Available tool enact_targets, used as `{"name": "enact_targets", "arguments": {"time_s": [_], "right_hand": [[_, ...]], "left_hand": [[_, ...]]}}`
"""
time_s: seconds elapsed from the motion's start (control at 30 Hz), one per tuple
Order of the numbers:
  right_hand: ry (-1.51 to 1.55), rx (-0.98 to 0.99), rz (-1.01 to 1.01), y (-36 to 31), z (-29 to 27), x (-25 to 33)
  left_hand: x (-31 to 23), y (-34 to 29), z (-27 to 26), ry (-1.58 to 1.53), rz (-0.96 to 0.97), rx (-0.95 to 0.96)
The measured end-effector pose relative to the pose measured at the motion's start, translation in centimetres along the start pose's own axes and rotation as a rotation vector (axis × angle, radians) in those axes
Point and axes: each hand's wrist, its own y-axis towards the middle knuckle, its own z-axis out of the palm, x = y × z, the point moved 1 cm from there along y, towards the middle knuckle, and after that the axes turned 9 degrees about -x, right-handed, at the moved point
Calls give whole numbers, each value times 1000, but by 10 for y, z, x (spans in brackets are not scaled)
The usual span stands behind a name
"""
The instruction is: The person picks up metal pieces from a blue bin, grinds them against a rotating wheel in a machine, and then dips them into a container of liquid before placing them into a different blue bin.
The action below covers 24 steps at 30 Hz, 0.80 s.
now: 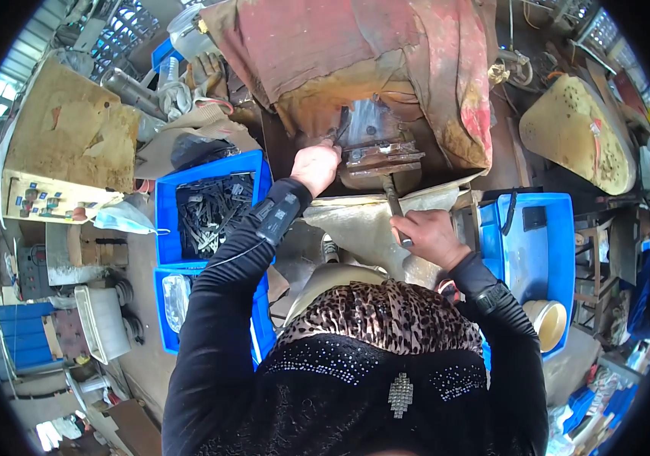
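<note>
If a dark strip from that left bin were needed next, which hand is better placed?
Probably the left hand: it is nearer the blue bin of dark strips, while the right hand grips a handle.

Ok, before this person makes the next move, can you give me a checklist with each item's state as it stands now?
1. Right hand closed around the bar: ok.
2. Bar firmly seated in the fixture: cannot tell; its far end meets the fixture, but the joint is unclear.
3. Left hand well clear of the fixture: not ok; it is close at the fixture's left side.
4. Left hand's grip, what it holds: cannot tell; too small and partly hidden.
5. Front of the fixture free of the cloth: ok; the cloth hangs behind it.
6. Dark strips within the left bin: ok.
</note>
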Motion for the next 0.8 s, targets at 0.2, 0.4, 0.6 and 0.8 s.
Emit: {"name": "enact_targets", "arguments": {"time_s": [0.2,0.4,0.6,0.8], "right_hand": [[26,18,31,-1,0,2],[71,-19,106,0,-10,-11],[870,-195,995,34,-11,-39],[1242,-473,1120,59,5,-41]], "left_hand": [[25,4,75,146,212,-132],[20,9,87,650,333,28],[-54,7,-40,-76,-56,-444],[-121,12,-80,-505,-28,-140]]}}
